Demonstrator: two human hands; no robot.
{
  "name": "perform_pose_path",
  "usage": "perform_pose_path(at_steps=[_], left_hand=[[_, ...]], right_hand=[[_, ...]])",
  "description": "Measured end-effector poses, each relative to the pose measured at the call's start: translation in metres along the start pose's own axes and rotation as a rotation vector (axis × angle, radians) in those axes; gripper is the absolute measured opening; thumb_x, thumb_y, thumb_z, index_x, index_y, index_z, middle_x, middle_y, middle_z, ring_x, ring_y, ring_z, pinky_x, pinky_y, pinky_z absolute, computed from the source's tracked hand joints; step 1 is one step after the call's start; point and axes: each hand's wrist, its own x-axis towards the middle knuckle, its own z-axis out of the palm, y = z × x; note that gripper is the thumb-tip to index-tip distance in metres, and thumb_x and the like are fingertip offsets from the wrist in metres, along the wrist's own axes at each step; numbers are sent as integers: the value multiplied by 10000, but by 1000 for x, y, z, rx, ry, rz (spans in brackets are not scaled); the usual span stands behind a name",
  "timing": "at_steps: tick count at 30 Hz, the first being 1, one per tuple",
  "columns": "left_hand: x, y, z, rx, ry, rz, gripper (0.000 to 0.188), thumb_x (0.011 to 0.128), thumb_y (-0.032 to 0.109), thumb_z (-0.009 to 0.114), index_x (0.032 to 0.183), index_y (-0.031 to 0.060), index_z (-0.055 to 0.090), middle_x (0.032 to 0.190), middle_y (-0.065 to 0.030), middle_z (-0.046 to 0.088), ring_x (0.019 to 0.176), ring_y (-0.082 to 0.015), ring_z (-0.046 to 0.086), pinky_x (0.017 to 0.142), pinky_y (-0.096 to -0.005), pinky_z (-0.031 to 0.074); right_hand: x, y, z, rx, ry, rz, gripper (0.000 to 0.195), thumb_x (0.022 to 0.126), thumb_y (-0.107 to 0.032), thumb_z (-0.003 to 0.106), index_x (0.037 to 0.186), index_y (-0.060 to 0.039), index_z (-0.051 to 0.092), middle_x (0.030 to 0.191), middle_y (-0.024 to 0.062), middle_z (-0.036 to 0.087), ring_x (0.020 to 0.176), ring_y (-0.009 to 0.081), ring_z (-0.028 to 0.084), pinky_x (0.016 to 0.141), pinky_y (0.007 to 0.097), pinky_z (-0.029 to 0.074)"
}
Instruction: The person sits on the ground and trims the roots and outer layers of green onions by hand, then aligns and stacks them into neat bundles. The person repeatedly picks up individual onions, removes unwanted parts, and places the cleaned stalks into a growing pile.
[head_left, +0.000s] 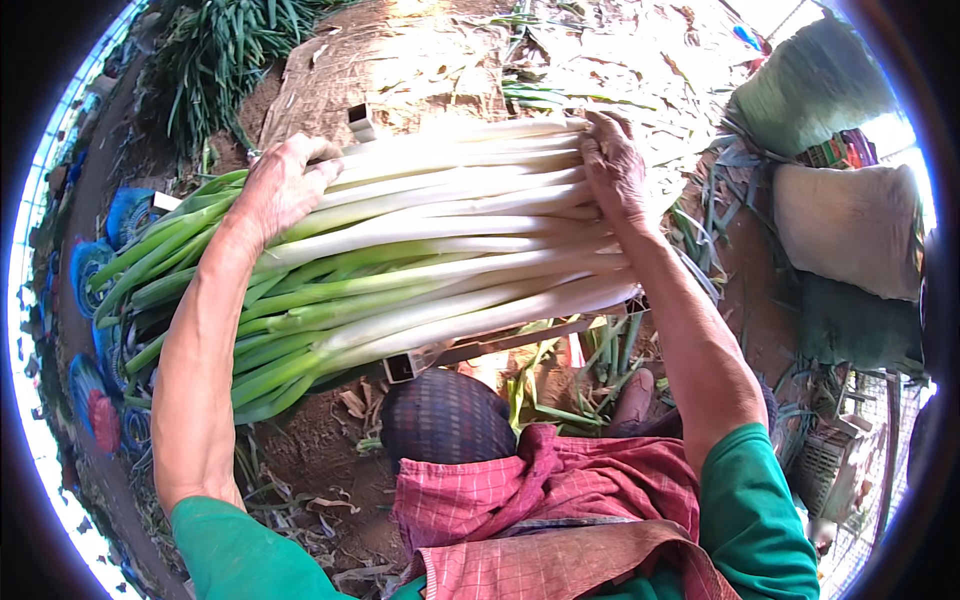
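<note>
A thick layer of long green onions (450, 225) lies crosswise before me, white shafts to the right and green leaves to the left. It rests on a low metal frame (401, 367) with square-tube ends. My left hand (289, 180) grips stalks at the far edge, where white turns to green. At the right, my right hand (616, 165) holds the white ends, its fingers bent around the far corner. The undersides of the stalks and most of the frame are hidden.
Full sacks (847, 225) stand along the right side, with a plastic crate (821, 461) below them. More green onions (225, 67) are heaped at the far left. Blue net-like bundles (94, 274) line the left. Trimmed leaves litter the ground around a brown sheet (322, 82).
</note>
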Motion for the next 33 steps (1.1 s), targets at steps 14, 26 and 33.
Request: perform_pose_path(at_steps=[14, 26, 33], left_hand=[[-6, -23, -1, -228, 87, 28, 256, 971, 183, 670, 1102, -36, 699, 950, -97, 713, 920, -177, 637, 882, -332, 504], [-3, -22, 12, 7, 159, -51, 210, 979, 161, 639, 1087, -7, 704, 1166, -131, 669, 1068, -272, 646, 945, -351, 491], [-39, 13, 26, 384, 84, 116, 799, 1021, 662, 407, 1544, 58, 419, 1510, -203, 480, 1424, -358, 416, 1212, -481, 243]], right_hand=[[-6, 8, 5, -3, 95, -177, 333, 989, -52, 547, 1301, -83, 660, 1327, 138, 634, 1138, 380, 649, 997, 413, 514], [-7, 13, 4, -102, 98, -171, 312, 945, -77, 573, 1219, -90, 722, 1236, 104, 695, 1137, 335, 633, 1009, 427, 464], [-7, 10, 6, -201, 17, -118, 303, 986, -196, 536, 1202, -85, 718, 1171, 117, 678, 1148, 330, 604, 1048, 451, 404]])
